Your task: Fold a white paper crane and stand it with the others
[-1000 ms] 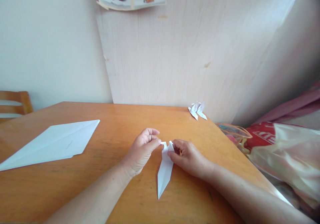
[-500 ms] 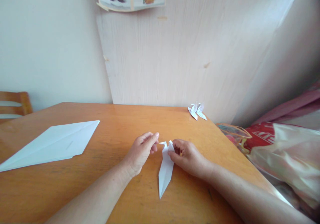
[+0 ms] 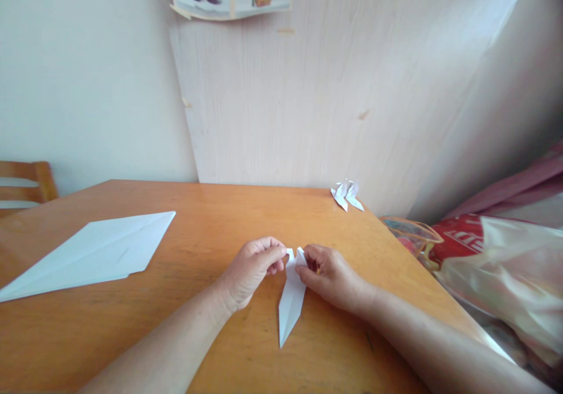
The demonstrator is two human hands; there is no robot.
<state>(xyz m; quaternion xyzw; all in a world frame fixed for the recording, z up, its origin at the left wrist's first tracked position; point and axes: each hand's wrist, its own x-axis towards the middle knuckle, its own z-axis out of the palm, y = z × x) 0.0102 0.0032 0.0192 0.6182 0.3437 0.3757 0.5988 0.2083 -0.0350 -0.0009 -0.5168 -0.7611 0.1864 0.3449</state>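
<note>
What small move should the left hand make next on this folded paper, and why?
Probably crease that small tip flat with the left hand: its fingertips pinch the left top tip of the folded white paper, which lies on the wooden table, while the right hand holds the other tip.

No legible word or number anywhere. White lettering on the crumpled red plastic bag (image 3: 457,235) beyond the right edge of the orange wooden table (image 3: 197,235), creased and cut off, unreadable. Faint grey marks on the small folded white paper figures (image 3: 347,194) at the far right corner, too small to read. Plain, unmarked faces on the narrow white folded paper (image 3: 290,297) towards the near edge.
</note>
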